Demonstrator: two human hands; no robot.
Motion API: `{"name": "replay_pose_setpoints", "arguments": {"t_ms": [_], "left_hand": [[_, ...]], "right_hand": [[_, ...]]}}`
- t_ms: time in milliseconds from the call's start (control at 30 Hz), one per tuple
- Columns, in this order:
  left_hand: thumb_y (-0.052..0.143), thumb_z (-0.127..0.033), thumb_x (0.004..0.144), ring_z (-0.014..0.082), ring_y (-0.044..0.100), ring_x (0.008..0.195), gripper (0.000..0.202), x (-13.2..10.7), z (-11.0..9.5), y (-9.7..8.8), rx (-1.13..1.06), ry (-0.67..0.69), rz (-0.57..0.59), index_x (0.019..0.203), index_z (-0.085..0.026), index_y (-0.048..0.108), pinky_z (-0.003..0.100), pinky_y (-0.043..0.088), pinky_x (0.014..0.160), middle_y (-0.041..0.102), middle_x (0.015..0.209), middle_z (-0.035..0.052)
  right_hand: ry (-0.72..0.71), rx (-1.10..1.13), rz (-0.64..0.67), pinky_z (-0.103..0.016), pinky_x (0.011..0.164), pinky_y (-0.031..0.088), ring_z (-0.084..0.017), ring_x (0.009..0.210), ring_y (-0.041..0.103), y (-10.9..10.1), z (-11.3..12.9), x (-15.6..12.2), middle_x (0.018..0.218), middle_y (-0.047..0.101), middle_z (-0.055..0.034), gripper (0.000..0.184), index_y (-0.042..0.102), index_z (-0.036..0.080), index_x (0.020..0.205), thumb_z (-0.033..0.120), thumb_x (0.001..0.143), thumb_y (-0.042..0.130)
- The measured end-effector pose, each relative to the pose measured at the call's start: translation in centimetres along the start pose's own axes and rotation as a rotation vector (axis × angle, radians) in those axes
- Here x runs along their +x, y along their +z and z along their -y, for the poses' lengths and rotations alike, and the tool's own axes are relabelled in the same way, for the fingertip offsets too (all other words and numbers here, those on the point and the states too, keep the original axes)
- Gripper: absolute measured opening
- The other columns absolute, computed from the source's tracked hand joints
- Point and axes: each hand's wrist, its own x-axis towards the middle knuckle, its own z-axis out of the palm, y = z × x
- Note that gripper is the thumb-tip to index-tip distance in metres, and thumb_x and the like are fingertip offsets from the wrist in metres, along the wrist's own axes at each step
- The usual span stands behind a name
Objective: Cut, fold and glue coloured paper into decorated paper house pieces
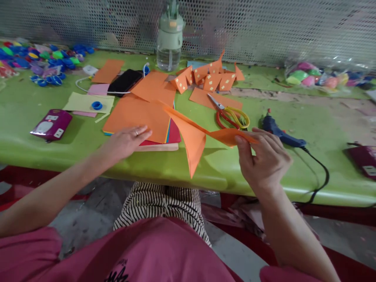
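Observation:
My right hand [263, 158] pinches one end of a folded orange paper piece [192, 135], held up over the table's front. The piece has a long narrow ridge and a pointed flap hanging down. My left hand [129, 141] lies with fingers stretched out on the front of a stack of coloured paper [141, 117], orange on top, with blue and red edges showing. Beyond my right hand, scissors [232, 113] with red and yellow handles rest partly on an orange sheet. Several folded orange paper shapes with pale dots [211, 76] stand behind them.
A blue glue gun [283, 133] with a black cord lies at right. Behind stands a water bottle [169, 39] near a perforated metal panel. A phone [125, 82], a purple power box [52, 124], colourful plastic pieces [44, 60] and bagged coloured items [317, 76] are on the green table.

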Motion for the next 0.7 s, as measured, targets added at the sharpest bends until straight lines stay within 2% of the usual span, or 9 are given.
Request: {"name": "replay_pose_setpoints", "arguments": {"t_ms": [100, 200, 267, 367, 467, 600, 700], "left_hand": [[0.039, -0.03, 0.105, 0.0218, 0.06, 0.131, 0.041, 1.8, 0.1, -0.6, -0.145, 0.05, -0.037, 0.141, -0.021, 0.057, 0.04, 0.047, 0.11, 0.059, 0.148, 0.0094], [0.043, -0.034, 0.104, 0.0211, 0.053, 0.138, 0.037, 5.0, -1.5, -1.3, -0.221, 0.244, -0.078, 0.133, -0.02, 0.061, 0.038, 0.039, 0.116, 0.059, 0.146, 0.0107], [0.055, -0.044, 0.099, 0.0246, 0.052, 0.136, 0.038, 7.1, -2.7, -1.5, -0.231, 0.341, -0.084, 0.126, -0.019, 0.064, 0.04, 0.039, 0.116, 0.062, 0.139, 0.0124], [0.054, -0.054, 0.097, 0.0257, 0.06, 0.114, 0.041, 9.1, -3.6, -1.3, -0.194, 0.409, -0.063, 0.108, -0.017, 0.066, 0.04, 0.045, 0.105, 0.068, 0.112, 0.0124], [0.055, -0.054, 0.096, 0.024, 0.06, 0.101, 0.037, 9.5, -3.0, -0.6, -0.206, 0.473, -0.041, 0.095, -0.018, 0.065, 0.038, 0.047, 0.097, 0.066, 0.102, 0.0105], [0.058, -0.05, 0.095, 0.025, 0.058, 0.109, 0.032, 8.8, -1.4, 0.2, -0.233, 0.534, -0.038, 0.088, -0.019, 0.063, 0.039, 0.045, 0.101, 0.065, 0.114, 0.0111], [0.056, -0.05, 0.094, 0.0246, 0.059, 0.109, 0.032, 7.8, -0.1, 0.6, -0.196, 0.523, -0.017, 0.089, -0.019, 0.064, 0.039, 0.046, 0.101, 0.065, 0.115, 0.0114]], "right_hand": [[0.055, -0.014, -0.044, -0.046, 0.085, 0.054, -0.031, 0.096, 0.074, -0.4, -0.2, 0.4, 0.091, 0.078, -0.0086, 0.022, 0.072, 0.028, 0.092, 0.036, 0.098, 0.052], [0.146, -0.06, -0.062, -0.042, 0.073, 0.052, -0.027, 0.082, 0.071, -0.6, -0.3, 0.9, 0.08, 0.074, -0.0077, 0.03, 0.064, 0.027, 0.076, 0.041, 0.099, 0.05], [0.188, -0.064, -0.048, -0.04, 0.068, 0.05, -0.024, 0.072, 0.067, -0.7, -0.2, 1.1, 0.071, 0.068, -0.0057, 0.037, 0.058, 0.028, 0.068, 0.045, 0.099, 0.048], [0.202, -0.036, -0.024, -0.038, 0.067, 0.049, -0.023, 0.07, 0.065, -0.6, -0.1, 0.9, 0.068, 0.064, -0.0048, 0.04, 0.058, 0.027, 0.067, 0.047, 0.1, 0.047], [0.196, -0.017, -0.023, -0.036, 0.069, 0.051, -0.022, 0.074, 0.067, -0.6, -0.1, 0.4, 0.073, 0.069, -0.0061, 0.037, 0.065, 0.024, 0.079, 0.048, 0.1, 0.046], [0.155, 0.005, 0.026, -0.038, 0.075, 0.053, -0.025, 0.085, 0.071, -0.3, -0.1, 0.1, 0.083, 0.074, -0.0087, 0.032, 0.068, 0.025, 0.084, 0.042, 0.101, 0.047], [0.029, -0.004, 0.045, -0.041, 0.086, 0.053, -0.026, 0.094, 0.071, 0.5, 0.1, 0.1, 0.092, 0.077, -0.0075, 0.025, 0.07, 0.028, 0.092, 0.035, 0.101, 0.048]]}}
